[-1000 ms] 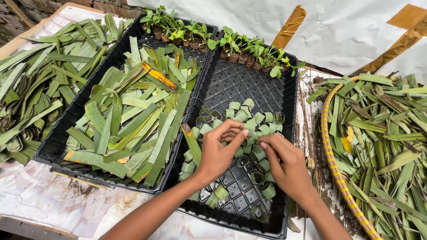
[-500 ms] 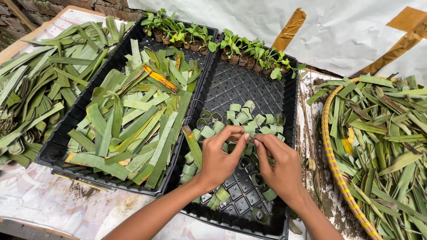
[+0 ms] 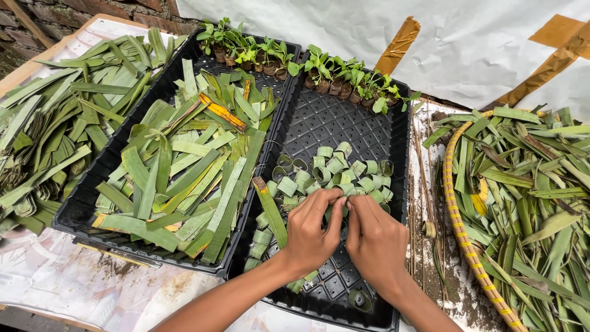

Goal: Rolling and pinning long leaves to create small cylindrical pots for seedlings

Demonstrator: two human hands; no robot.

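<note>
Both hands meet over the black tray (image 3: 393,154). The left hand (image 3: 313,237) and right hand (image 3: 375,240) curl their fingers together around a green leaf ring (image 3: 337,212), mostly hidden. Similar small rolled leaf rings (image 3: 335,169) cluster just beyond, mid-tray.

Leaf rings (image 3: 332,172) in right tray (image 3: 393,160); strips (image 3: 178,166) in left tray (image 3: 80,215).

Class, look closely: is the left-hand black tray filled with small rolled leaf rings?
No: the left tray holds flat cut leaf strips; the rolled leaf rings lie in the right tray.
</note>
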